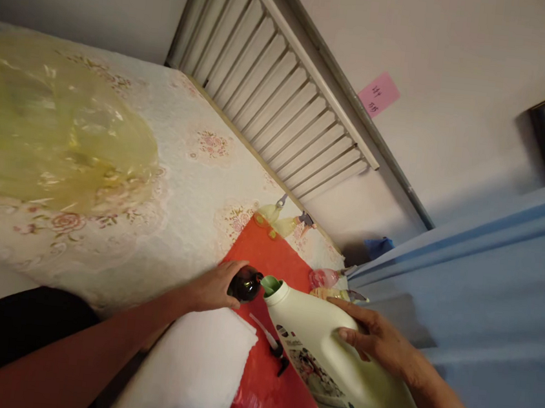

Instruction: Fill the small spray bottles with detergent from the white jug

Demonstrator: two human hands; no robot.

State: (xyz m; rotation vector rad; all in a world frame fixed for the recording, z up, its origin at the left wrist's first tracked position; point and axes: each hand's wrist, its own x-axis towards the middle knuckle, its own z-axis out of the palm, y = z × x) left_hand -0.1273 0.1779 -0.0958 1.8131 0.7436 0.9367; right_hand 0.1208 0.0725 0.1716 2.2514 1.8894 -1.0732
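Observation:
My left hand [218, 286] is wrapped around a small dark bottle [245, 284] above a red mat [271, 256]. In my right hand [375, 338] is a large pale green detergent jug [335, 353], gripped by its handle and tilted so its green spout meets the dark bottle's mouth. Whether liquid is flowing I cannot tell. Below the jug's neck a black pump head [277, 350] with a pale tube lies on the red mat. A white cloth or paper stack [192, 364] rests beside it, under my left wrist.
Clear bottles with pumps [276, 214] stand at the mat's far edge, and a pink bottle [323, 278] sits to the right. A yellow plastic bag [66, 130] covers the left of the floral tablecloth [191, 182]. A radiator [275, 81] and blue curtain [503, 280] border the table.

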